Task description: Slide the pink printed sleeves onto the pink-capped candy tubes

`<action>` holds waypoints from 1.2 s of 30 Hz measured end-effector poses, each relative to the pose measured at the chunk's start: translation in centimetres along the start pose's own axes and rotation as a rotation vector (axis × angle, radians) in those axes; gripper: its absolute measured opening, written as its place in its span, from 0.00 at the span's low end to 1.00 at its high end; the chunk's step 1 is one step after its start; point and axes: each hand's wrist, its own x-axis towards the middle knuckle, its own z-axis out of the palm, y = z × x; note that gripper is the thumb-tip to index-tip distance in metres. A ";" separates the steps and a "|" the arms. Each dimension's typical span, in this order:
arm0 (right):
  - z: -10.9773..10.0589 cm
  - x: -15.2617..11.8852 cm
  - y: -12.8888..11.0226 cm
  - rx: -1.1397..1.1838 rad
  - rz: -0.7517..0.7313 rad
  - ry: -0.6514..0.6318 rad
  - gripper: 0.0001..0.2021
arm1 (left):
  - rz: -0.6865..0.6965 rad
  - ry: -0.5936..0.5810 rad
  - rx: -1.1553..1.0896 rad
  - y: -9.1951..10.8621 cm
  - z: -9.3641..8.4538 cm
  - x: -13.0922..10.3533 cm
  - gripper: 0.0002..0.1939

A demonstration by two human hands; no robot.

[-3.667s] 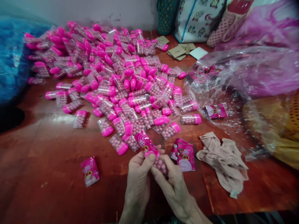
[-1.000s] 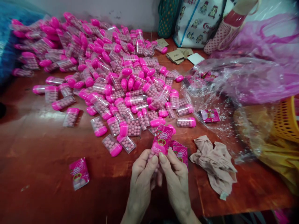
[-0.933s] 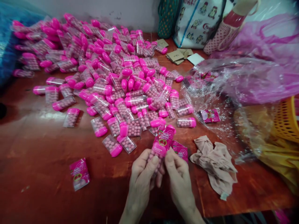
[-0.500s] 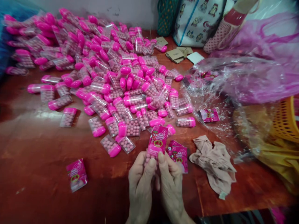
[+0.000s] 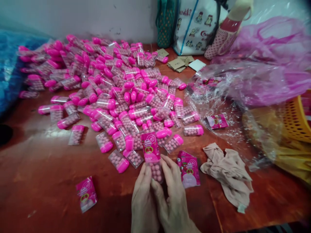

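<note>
Far to the left of the grip, a shiny blue plastic bag [image 5: 11,71] sits at the edge of the red-brown table [image 5: 48,171]. Closer, but well apart from the hands on their left, lies one small pink printed packet [image 5: 86,194]. Just past the grip is a big messy heap of clear tubs [image 5: 104,103] with pink caps and pink balls inside. Next comes the left hand [image 5: 144,195], pressed on the left side of one tub [image 5: 155,171]. That tub is between the two hands, with a pink printed wrapper [image 5: 150,145] over its top end. The right hand [image 5: 172,187] holds the tub's other side, its thumb near the bottom. So the grip is narrow, around that tub. Just right of the grip are flat pink wrappers [image 5: 190,171], then a crumpled beige cloth [image 5: 229,176]. Farther right is a yellow basket [image 5: 295,119].
</note>
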 end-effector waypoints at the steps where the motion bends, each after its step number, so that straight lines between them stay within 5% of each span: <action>1: 0.1 0.0 0.0 0.002 -0.007 0.000 0.23 | -0.003 -0.004 0.008 0.0 0.0 -0.1 0.07; 4: 0.2 0.1 -0.2 0.068 -0.016 0.038 0.21 | 0.044 -0.138 0.091 -0.1 0.1 -0.2 0.11; 7: 0.0 0.1 -0.3 0.177 0.015 0.093 0.18 | 0.260 -0.330 0.299 0.2 -0.2 0.2 0.11; 10: -0.7 0.4 -0.4 0.352 0.170 0.076 0.13 | 0.662 -0.305 0.531 0.9 -0.8 1.0 0.06; 12: -1.5 0.7 -0.5 0.515 0.280 -0.019 0.09 | 0.808 -0.230 0.559 1.6 -1.2 1.5 0.06; 14: -2.5 1.1 -0.7 0.665 0.346 -0.161 0.09 | 0.734 -0.257 0.467 2.2 -1.2 1.8 0.13; 16: -3.5 1.4 -0.9 0.733 0.354 -0.258 0.10 | 0.513 -0.408 0.356 2.6 -0.7 1.6 0.14; 18: -4.2 1.4 -1.0 0.719 0.314 -0.251 0.10 | 0.324 -0.508 0.264 2.7 0.1 1.1 0.13; 21: -4.5 0.8 -0.8 0.608 0.282 -0.197 0.10 | 0.194 -0.510 0.114 2.3 1.5 0.1 0.09; 24: -4.1 -0.5 -0.5 0.450 0.302 -0.135 0.14 | 0.138 -0.503 0.050 1.6 2.3 -0.9 0.06; 28: -3.4 -1.7 -0.7 0.299 0.264 0.098 0.21 | 0.104 -0.514 0.067 0.7 2.7 -1.6 0.08; 36: -3.6 -1.4 -1.1 0.254 0.267 0.018 0.18 | 0.129 -0.533 0.204 -0.1 2.9 -2.4 0.08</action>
